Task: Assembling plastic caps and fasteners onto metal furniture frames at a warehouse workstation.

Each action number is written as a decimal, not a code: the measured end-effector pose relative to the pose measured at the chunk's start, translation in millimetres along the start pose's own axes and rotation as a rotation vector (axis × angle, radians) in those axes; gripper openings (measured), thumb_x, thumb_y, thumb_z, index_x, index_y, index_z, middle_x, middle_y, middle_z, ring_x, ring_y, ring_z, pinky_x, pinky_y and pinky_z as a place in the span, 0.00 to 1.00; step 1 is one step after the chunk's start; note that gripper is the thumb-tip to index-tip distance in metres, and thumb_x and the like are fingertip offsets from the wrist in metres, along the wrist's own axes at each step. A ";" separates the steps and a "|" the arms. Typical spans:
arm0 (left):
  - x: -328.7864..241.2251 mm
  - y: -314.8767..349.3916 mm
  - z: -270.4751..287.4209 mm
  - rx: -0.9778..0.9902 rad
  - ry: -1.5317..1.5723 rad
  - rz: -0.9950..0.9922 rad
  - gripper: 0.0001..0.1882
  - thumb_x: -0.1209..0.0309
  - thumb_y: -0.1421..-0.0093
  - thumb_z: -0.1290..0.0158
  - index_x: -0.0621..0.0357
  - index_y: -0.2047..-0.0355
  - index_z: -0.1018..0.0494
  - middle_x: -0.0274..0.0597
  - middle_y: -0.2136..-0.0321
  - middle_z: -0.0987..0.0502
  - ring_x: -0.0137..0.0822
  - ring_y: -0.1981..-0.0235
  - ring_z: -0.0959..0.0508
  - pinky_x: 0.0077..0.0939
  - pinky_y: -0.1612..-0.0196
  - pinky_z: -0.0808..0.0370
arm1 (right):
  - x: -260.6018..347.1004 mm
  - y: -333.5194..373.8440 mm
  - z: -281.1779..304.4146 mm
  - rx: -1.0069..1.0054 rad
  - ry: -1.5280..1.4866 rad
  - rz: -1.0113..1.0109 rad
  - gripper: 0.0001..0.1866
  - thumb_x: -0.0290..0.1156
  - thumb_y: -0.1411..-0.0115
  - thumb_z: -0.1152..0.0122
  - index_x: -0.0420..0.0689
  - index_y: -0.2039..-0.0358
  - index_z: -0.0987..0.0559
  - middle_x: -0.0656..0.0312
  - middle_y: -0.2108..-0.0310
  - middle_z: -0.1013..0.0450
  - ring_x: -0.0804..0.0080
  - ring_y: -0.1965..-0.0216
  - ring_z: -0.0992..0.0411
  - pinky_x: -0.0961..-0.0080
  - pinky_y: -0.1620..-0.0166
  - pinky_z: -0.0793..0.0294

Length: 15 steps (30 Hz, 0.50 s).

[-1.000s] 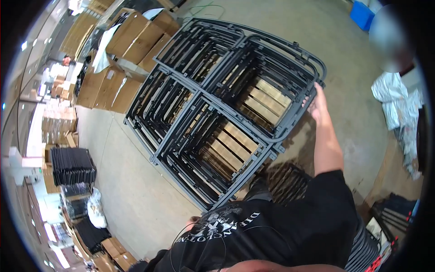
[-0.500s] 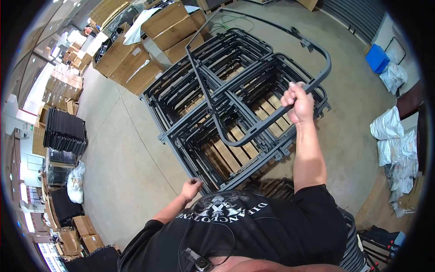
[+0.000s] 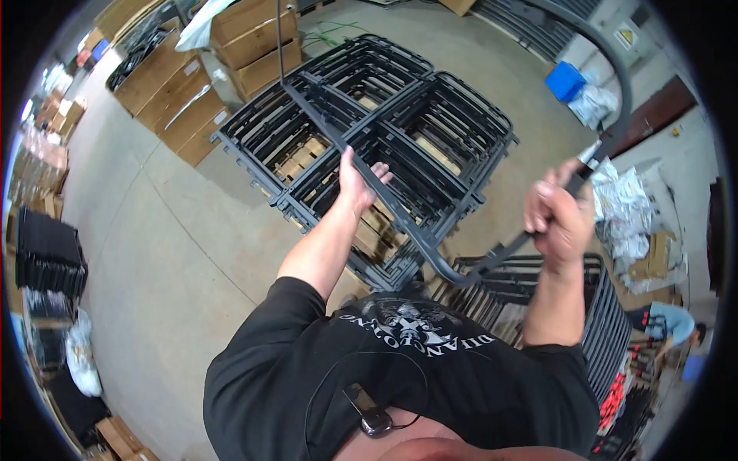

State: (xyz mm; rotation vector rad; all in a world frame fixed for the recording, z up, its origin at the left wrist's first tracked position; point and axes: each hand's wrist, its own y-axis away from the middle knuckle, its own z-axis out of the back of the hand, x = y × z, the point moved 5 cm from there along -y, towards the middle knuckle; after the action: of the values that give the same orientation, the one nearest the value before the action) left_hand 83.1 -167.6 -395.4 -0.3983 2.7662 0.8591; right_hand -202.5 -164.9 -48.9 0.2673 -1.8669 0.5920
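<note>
My left hand (image 3: 356,184) open against black frame (image 3: 400,215) | right hand (image 3: 563,219) clenched round it | aloft, not set down | stacked frames (image 3: 379,121) mid-picture

Grey concrete floor (image 3: 123,253), crossed by thin dark joints (image 3: 198,240), fills much of the left half. Large brown cardboard cartons (image 3: 165,100) stand at upper left, 1 of them heaped with dark items; a green cord or hose (image 3: 330,34) lies loose to their right. At upper right, a grey ribbed shutter (image 3: 530,27) adjoins a pale wall (image 3: 647,73) bearing 1 yellow triangular warning sign (image 3: 626,36). A blue bin (image 3: 565,81) sits below, near silvery plastic sacks (image 3: 624,203). Along the left rim: stacked black panels (image 3: 50,250), a white plastic bag (image 3: 82,357), smaller cartons (image 3: 119,438) and, higher up, bright glare (image 3: 31,107).
</note>
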 end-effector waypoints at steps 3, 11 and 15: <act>39.9 38.1 2.8 0.061 -0.119 0.074 0.43 0.41 0.40 0.43 0.70 0.45 0.42 0.49 0.62 0.32 0.44 0.64 0.25 0.45 0.55 0.22 | 56.8 53.5 -0.8 0.014 0.070 0.066 0.12 0.17 0.42 0.44 0.45 0.68 0.37 0.66 0.82 0.39 0.79 0.90 0.43 0.78 0.85 0.38; 153.9 116.8 -68.9 0.277 -0.348 0.211 0.14 0.62 0.37 0.42 0.59 0.68 0.32 0.36 0.75 0.30 0.30 0.76 0.28 0.33 0.73 0.24 | 157.1 209.0 8.1 -0.327 0.282 0.269 0.15 0.19 0.43 0.42 0.47 0.69 0.40 0.67 0.83 0.42 0.81 0.91 0.48 0.82 0.87 0.42; 224.1 158.5 -108.5 0.389 -0.459 0.456 0.17 0.60 0.38 0.42 0.59 0.62 0.35 0.40 0.72 0.30 0.35 0.74 0.27 0.37 0.68 0.23 | 188.3 279.0 -9.9 -0.395 0.473 0.384 0.14 0.19 0.42 0.43 0.46 0.68 0.40 0.67 0.83 0.41 0.82 0.91 0.45 0.84 0.86 0.38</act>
State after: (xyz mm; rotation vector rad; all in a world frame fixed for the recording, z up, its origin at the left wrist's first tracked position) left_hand -191.6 -147.6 -289.1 0.4563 2.5175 0.3971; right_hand -390.5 95.5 52.4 -0.4660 -1.5305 0.4751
